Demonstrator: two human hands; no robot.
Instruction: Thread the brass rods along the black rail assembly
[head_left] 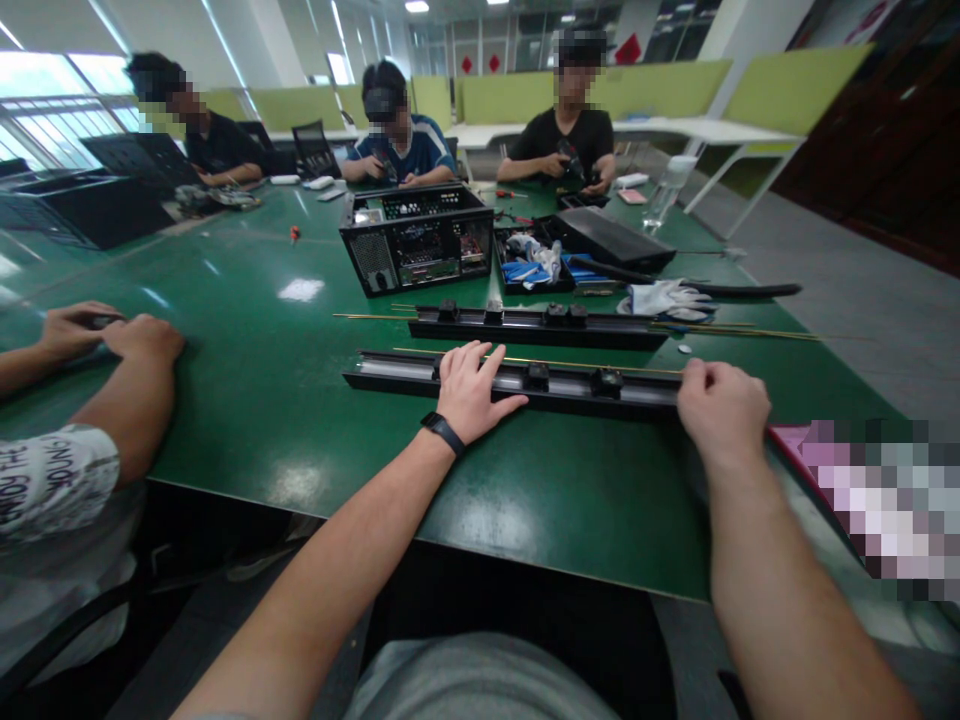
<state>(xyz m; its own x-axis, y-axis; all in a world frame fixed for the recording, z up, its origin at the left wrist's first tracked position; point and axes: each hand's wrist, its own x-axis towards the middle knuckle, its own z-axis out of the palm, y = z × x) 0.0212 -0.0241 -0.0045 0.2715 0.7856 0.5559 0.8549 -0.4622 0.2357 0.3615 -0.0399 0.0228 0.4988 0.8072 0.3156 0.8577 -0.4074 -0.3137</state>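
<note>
the near black rail [562, 402] lies on the green counter [262, 420], a thin brass rod [585, 365] along its far edge. light, even pressure should keep the rail from skidding without bending the rod. the left hand [469, 395] rests across it, fingers spread open; the right hand's [721, 405] fingers curl closed at its right end, holding what, i cannot tell.

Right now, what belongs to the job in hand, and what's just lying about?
Job in hand:
near black rail, under left hand
golden rod, reaching right hand
probably the far rail

Seemingly lying about:
open computer case
gloves
bottle
</note>
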